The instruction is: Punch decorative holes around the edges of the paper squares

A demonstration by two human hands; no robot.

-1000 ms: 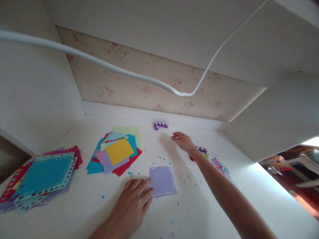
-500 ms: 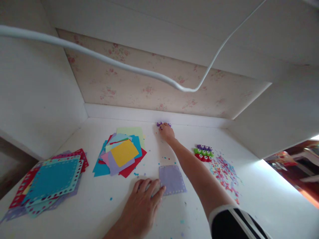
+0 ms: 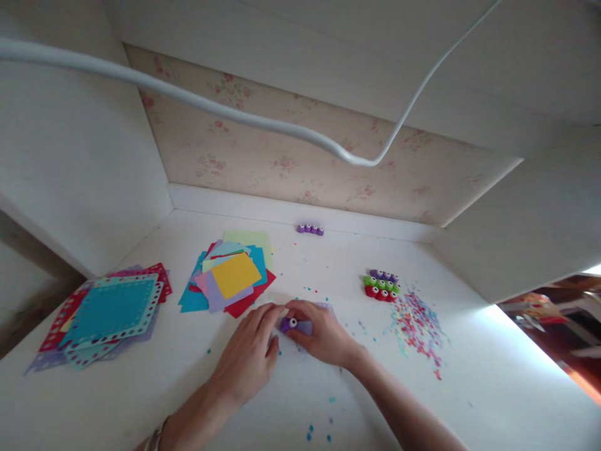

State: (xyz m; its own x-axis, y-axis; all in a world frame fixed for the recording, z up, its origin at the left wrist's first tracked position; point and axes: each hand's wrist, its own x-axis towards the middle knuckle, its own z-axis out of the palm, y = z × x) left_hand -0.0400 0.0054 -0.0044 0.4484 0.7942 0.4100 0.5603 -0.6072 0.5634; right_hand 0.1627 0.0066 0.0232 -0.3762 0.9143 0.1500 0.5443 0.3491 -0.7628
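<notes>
My right hand [image 3: 323, 338] is closed round a small purple paper punch [image 3: 290, 324] with a white dot on top, pressed on the lilac paper square [image 3: 323, 309] that lies on the white desk [image 3: 141, 401]. Only a corner of that square shows behind my fingers. My left hand [image 3: 248, 354] lies flat beside the punch, fingertips touching the paper's left edge. A row of purple punches [image 3: 310, 228] stands at the back wall.
A pile of plain coloured paper squares [image 3: 230, 282] lies left of centre. A stack of hole-edged squares [image 3: 110, 313] sits far left. Green, red and purple punches [image 3: 382, 285] stand right, beside scattered confetti [image 3: 417, 326]. A white cable [image 3: 282, 128] hangs overhead.
My right hand reached to the purple punches at the back wall, took one, and came back to the lilac square. My left hand stayed on the paper's left edge.
</notes>
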